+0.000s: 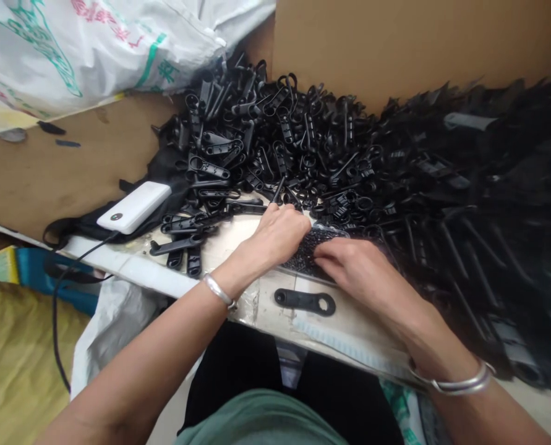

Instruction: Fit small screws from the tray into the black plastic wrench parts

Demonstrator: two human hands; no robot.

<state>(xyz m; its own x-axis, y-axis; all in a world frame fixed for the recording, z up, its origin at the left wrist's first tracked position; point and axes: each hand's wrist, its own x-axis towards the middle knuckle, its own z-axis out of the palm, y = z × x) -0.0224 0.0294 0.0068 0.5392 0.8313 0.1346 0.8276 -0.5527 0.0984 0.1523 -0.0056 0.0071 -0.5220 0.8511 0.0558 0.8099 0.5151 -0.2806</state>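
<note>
My left hand (284,232) is closed in a fist over the worktop, its fingers curled out of sight. A thin dark rod (279,190) sticks up just beyond the knuckles; whether the fist holds it is unclear. Under and between both hands lies a shallow clear container of tiny black pieces (307,250). At its right side my right hand (349,256) has thumb and fingers pinched together among the pieces; anything between the fingertips is too small to name. Nearer me, one flat black plastic arm with a ring-shaped end (304,301) lies alone on the worktop.
A large heap of similar black plastic arms (279,136) fills the back, and another black heap (479,216) the right. To the left, a white power bank (135,207) with a black cable rests on black cloth. Cardboard (418,49) walls the back; a printed white sack (99,49) stands top left.
</note>
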